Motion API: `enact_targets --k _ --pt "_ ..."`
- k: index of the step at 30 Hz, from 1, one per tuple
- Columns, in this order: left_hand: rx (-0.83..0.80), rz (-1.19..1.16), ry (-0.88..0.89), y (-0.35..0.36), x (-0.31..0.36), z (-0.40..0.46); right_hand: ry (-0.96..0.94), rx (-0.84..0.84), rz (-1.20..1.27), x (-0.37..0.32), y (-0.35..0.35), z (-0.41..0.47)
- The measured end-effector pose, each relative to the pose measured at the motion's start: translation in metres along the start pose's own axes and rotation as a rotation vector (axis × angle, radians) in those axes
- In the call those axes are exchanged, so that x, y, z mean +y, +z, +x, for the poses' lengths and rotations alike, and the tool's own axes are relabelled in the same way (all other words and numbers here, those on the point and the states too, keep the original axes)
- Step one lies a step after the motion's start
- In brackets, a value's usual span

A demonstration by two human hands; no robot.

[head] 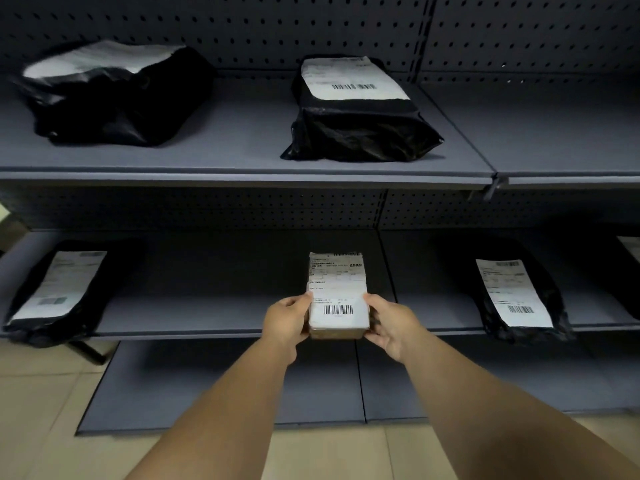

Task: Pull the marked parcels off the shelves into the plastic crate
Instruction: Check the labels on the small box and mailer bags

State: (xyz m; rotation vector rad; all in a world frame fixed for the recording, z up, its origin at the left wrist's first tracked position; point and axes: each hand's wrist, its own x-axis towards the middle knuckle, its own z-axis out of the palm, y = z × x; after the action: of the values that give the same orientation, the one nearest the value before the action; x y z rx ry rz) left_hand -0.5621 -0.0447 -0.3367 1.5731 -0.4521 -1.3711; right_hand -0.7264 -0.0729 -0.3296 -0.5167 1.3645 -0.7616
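Observation:
A small brown box parcel (pixel 337 292) with a white barcode label lies at the front edge of the middle shelf (pixel 194 320). My left hand (pixel 287 323) grips its left side and my right hand (pixel 391 327) grips its right side, thumbs on top. Black bag parcels with white labels lie on the same shelf at the left (pixel 59 292) and the right (pixel 516 296). On the upper shelf (pixel 242 168) sit two more black bag parcels, one at the left (pixel 114 95) and one in the middle (pixel 356 112). No plastic crate is in view.
The shelving has a dark pegboard back (pixel 242 26). A low bottom shelf (pixel 221 386) juts out near the tiled floor (pixel 41 393). Another label (pixel 632 245) shows at the far right edge of the middle shelf.

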Motion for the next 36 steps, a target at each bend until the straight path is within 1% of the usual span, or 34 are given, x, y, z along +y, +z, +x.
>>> enact_targets --k 11,22,24,26,29,32,34,36 --pt "0.019 0.008 -0.048 0.009 -0.007 0.036 0.022 0.022 -0.045 0.001 0.0 0.044" --pt "0.057 0.032 -0.069 0.015 -0.004 0.051 0.025 0.023 -0.052 -0.005 0.001 0.057" --pt "0.085 0.067 -0.046 0.016 -0.003 0.051 0.002 0.033 -0.075 -0.005 0.001 0.055" --pt "0.168 0.205 0.029 0.014 0.0 0.049 -0.065 0.097 -0.197 -0.007 0.002 0.051" --pt "0.252 0.622 0.227 0.008 0.006 0.041 -0.245 0.25 -0.584 -0.009 0.0 0.042" --pt "0.309 0.954 0.475 0.004 0.011 0.024 -0.453 0.375 -0.946 -0.009 -0.006 0.03" --pt "0.321 1.204 0.652 0.004 0.014 0.011 -0.582 0.426 -1.116 -0.006 -0.009 0.019" --pt "0.287 1.344 0.78 0.006 0.018 -0.001 -0.673 0.472 -1.218 -0.004 -0.012 0.007"
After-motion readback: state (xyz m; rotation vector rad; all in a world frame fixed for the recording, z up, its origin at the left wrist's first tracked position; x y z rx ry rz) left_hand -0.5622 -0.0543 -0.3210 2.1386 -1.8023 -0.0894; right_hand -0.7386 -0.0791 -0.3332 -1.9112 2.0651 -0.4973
